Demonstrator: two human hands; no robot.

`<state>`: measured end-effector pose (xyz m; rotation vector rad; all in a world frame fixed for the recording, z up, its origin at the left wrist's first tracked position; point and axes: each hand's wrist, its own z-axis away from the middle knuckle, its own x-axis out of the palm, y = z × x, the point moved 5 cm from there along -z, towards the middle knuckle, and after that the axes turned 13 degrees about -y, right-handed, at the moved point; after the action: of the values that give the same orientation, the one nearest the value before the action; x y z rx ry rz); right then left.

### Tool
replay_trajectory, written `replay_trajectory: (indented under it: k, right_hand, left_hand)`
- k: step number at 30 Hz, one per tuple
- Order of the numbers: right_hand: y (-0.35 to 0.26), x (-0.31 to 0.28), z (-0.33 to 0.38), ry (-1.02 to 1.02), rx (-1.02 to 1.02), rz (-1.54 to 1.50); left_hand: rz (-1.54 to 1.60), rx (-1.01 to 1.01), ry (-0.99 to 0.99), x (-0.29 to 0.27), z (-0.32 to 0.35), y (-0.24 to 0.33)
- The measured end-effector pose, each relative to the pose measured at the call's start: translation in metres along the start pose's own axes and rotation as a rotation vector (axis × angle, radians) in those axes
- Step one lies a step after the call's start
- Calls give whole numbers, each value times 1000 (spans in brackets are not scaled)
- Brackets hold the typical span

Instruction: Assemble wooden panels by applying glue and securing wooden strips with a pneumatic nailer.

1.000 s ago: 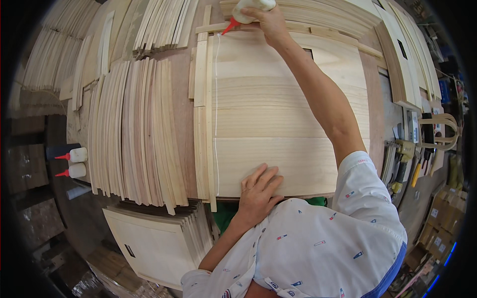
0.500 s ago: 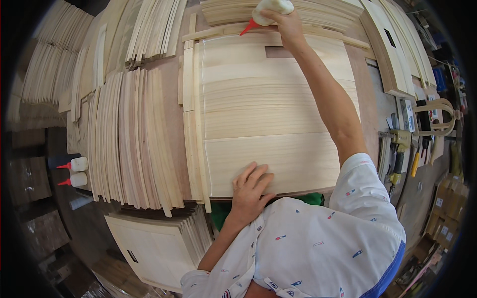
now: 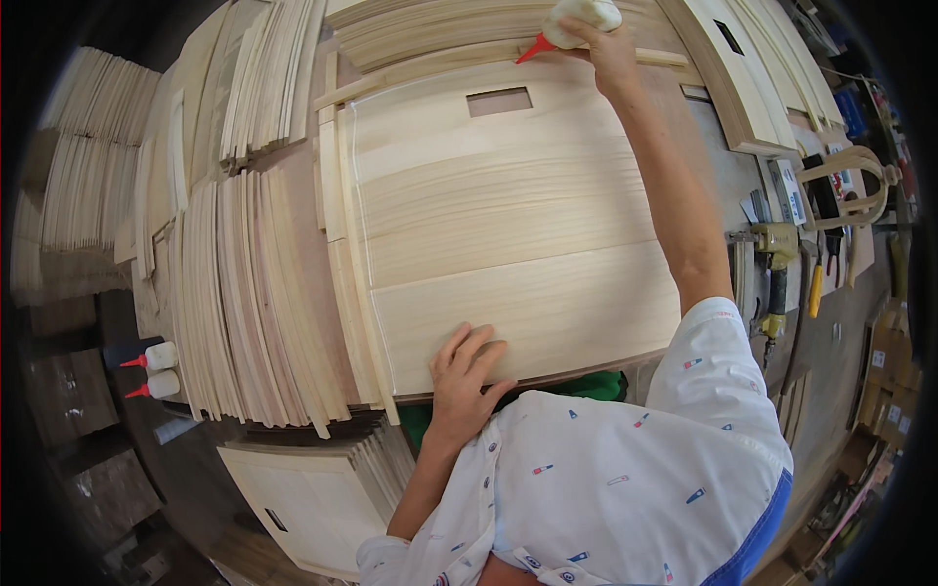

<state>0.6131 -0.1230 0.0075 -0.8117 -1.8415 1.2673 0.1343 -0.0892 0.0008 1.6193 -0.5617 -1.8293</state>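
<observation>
My right hand [image 3: 613,61] is closed around a white glue bottle [image 3: 584,21]. Its red nozzle points down and left, with the tip at the far edge of a pale wooden panel [image 3: 508,195]. A thin white line of glue [image 3: 363,220] runs down the panel's left side, and a fainter one follows part of the far edge. My left hand [image 3: 466,376] rests on the near edge of the panel, fingers spread and holding nothing. A small rectangular cutout [image 3: 499,102] pierces the panel near its far side. Wooden strips [image 3: 344,249] lie along the left edge.
Stacked wooden slats [image 3: 249,303] stand to the left, with more boards [image 3: 440,29] beyond the panel. Two red-tipped bottles [image 3: 161,355] are at far left. On the right are a nail gun [image 3: 777,254] and a yellow-handled tool [image 3: 815,291]. Panels with cutouts [image 3: 293,498] stack below left.
My right hand has moved the glue bottle rightward along the panel's far edge. The view has shifted and turned slightly, so the panel appears further left and tilted. My left hand still rests on it.
</observation>
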Motion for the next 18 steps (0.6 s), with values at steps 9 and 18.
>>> replay_trajectory:
  k: [9, 18]
  right_hand:
    - [-47, -55, 18, 101, -68, 78]
    - [-57, -116, 22, 179, -154, 109]
  left_hand:
    - [-30, -41, -6, 2, 1, 0]
    - [-25, -43, -27, 5, -3, 0]
